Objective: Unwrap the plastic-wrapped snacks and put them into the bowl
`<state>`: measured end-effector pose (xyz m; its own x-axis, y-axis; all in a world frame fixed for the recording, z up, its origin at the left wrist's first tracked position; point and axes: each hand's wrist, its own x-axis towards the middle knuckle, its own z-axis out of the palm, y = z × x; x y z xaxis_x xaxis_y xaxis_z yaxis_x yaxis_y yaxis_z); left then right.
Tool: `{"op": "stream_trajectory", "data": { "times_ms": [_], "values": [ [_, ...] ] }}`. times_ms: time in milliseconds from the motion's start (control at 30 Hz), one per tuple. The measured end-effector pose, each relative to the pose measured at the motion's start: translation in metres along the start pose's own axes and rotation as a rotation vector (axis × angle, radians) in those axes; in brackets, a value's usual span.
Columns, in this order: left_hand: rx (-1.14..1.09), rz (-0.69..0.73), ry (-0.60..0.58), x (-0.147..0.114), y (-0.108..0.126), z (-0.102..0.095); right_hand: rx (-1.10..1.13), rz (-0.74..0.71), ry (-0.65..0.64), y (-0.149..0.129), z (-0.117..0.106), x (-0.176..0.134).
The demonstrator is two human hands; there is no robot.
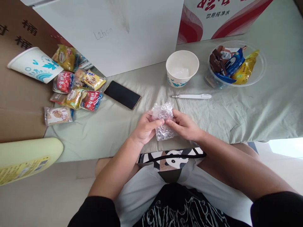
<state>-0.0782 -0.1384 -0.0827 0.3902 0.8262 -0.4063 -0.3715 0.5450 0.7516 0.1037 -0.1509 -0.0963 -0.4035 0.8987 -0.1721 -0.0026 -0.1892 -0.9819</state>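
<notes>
Clear wrapper point(165, 130), held in grip of left hand point(145, 127) and right hand point(187, 126), box point(214, 20) reading "饮用纯净水"

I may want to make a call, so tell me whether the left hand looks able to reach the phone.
Probably yes: the phone lies on the cloth near the left hand, with nothing seen between. That hand would likely first have to let go of the clear plastic.

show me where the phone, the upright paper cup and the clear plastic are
phone point(122, 95): head view, middle of dark screen
upright paper cup point(178, 82): head view, outer wall
clear plastic point(163, 111): head view, crinkled upper part
</notes>
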Motion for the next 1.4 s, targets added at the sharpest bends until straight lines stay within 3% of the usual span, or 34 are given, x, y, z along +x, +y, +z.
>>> {"op": "stream_trajectory", "data": {
  "times_ms": [133, 233, 333, 467, 633, 700, 833, 1000, 1133, 1233, 1300, 1400],
  "values": [
    [-0.063, 0.215, 0.178, 0.004, 0.0, 0.001, 0.056, 0.023, 0.019, 0.003, -0.004, 0.002],
    [0.015, 0.093, 0.104, 0.007, -0.001, -0.001, 0.111, 0.033, 0.047, 0.003, -0.007, 0.004],
    [0.252, 0.02, 0.047, 0.008, -0.002, -0.004, 0.143, 0.044, 0.014, 0.003, -0.009, 0.006],
    [0.519, 0.208, 0.105, 0.008, -0.003, -0.008, 0.236, 0.039, 0.007, 0.002, -0.01, 0.007],
    [0.439, 0.387, 0.141, 0.007, -0.008, -0.016, 0.25, -0.017, 0.082, 0.004, -0.012, 0.009],
    [0.411, 0.446, 0.107, 0.006, -0.007, -0.021, 0.241, -0.007, 0.08, 0.006, -0.013, 0.01],
    [0.483, 0.432, -0.052, 0.005, 0.003, -0.025, 0.109, -0.045, 0.095, 0.006, -0.013, 0.013],
    [0.725, 0.381, 0.094, 0.004, 0.004, -0.019, -0.21, -0.158, 0.099, 0.003, -0.004, 0.012],
    [0.722, 0.464, 0.19, 0.006, 0.001, -0.021, -0.149, -0.227, 0.131, 0.0, -0.011, 0.013],
    [0.742, 0.675, 0.365, 0.023, 0.024, -0.016, -0.061, -0.204, 0.293, -0.006, -0.029, 0.014],
    [0.844, 0.851, 0.446, 0.045, 0.051, 0.0, -0.041, -0.166, 0.383, -0.01, -0.041, 0.013],
    [1.149, 0.978, 0.384, 0.093, 0.091, 0.036, -0.063, -0.139, 0.39, -0.016, -0.051, 0.011]
  ]
}}
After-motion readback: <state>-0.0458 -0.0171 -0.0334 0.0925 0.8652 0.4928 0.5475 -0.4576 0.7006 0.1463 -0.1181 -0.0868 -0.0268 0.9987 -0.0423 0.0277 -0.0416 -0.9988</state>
